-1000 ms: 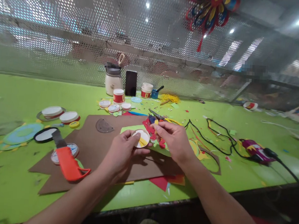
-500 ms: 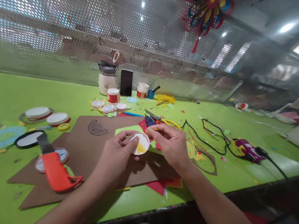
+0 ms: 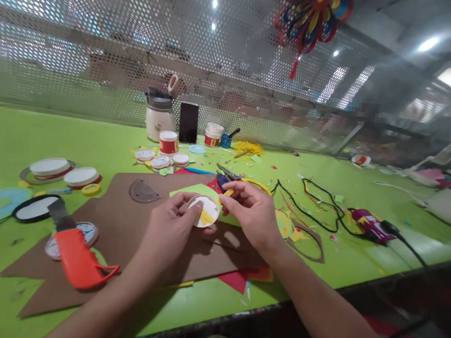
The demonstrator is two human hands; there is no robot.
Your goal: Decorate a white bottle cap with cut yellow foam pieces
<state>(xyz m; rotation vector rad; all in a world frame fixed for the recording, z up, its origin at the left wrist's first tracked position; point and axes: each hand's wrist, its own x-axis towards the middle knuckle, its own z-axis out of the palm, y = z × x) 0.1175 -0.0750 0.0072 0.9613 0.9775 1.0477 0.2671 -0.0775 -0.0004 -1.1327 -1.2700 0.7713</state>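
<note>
Head view showed the left hand (image 3: 169,227) gripping a white disc (image 3: 204,211) by its rim, held just above the brown card sheet (image 3: 129,219) on the green table (image 3: 358,260). The right hand (image 3: 251,214) pinched a yellow strip (image 3: 226,194) at the disc's upper right edge. The step in hand looked like fitting yellow pieces onto the disc's face. Any further placing would likely call for a steady left grip and fine fingertip alignment.

Bright, even light from ceiling lamps (image 3: 427,44) at upper right; soft shadows under the arms on the green bench (image 3: 15,133); edges curve and blur slightly.
</note>
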